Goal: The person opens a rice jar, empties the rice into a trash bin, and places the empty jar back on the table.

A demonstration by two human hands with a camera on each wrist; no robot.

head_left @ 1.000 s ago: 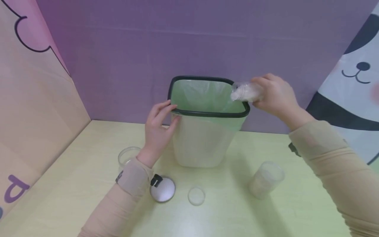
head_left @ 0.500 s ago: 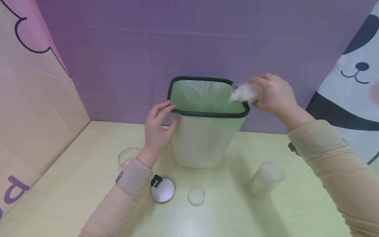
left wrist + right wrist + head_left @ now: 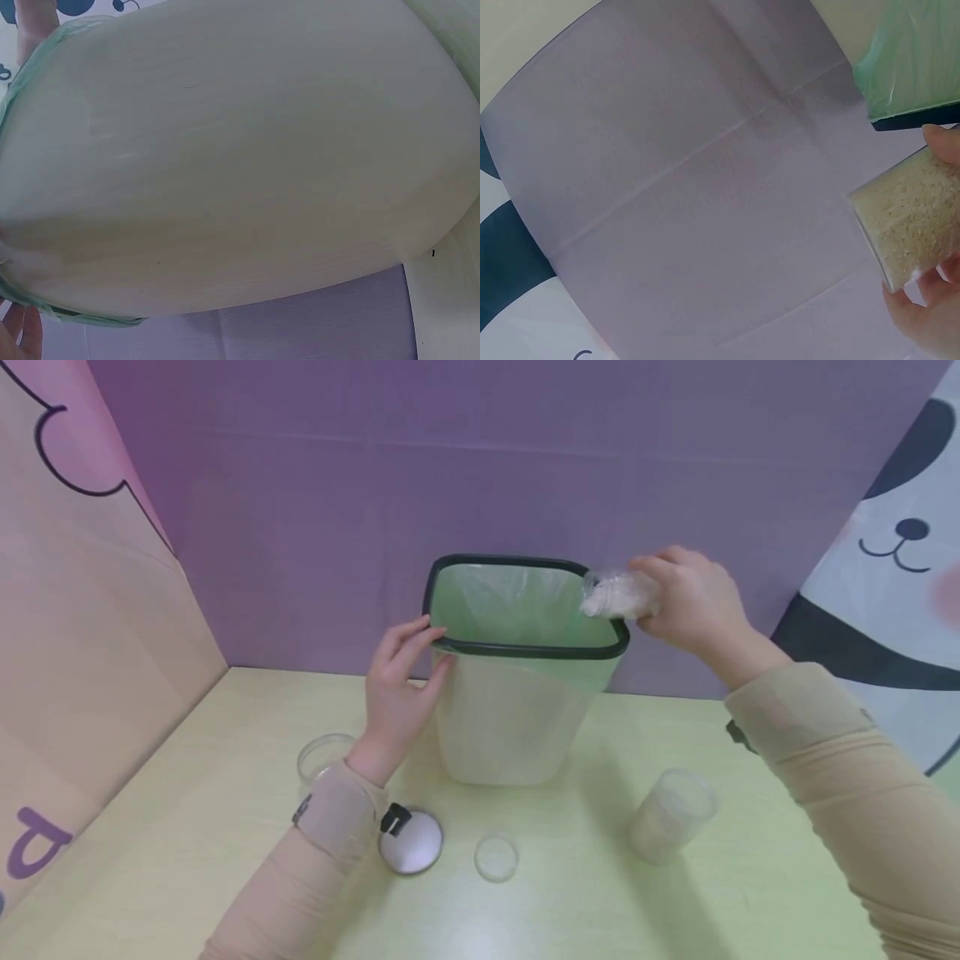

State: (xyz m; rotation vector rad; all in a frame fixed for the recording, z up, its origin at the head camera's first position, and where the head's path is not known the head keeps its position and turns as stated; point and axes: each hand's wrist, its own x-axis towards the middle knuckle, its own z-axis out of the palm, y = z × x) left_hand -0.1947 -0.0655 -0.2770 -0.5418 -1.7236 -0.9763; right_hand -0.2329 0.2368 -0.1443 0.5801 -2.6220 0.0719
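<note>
My left hand (image 3: 405,685) grips the left front corner of a pale trash can (image 3: 517,727), fingers over its black rim and thumb against the outer wall. A green bag lines the can. In my right hand (image 3: 693,606) is a clear jar (image 3: 621,595), tipped almost onto its side with its mouth over the can's right rim. The right wrist view shows the jar (image 3: 907,217) full of pale, rice-like grains near its base, with fingers and thumb around it. The can's wall (image 3: 240,165) fills most of the left wrist view.
A second clear jar (image 3: 672,817) with pale contents stands at the right of the table. Nearer the front lie a silvery round lid (image 3: 412,843) and a small clear disc (image 3: 497,858). A clear round container (image 3: 322,756) is partly behind my left wrist. A purple wall (image 3: 390,510) rises behind.
</note>
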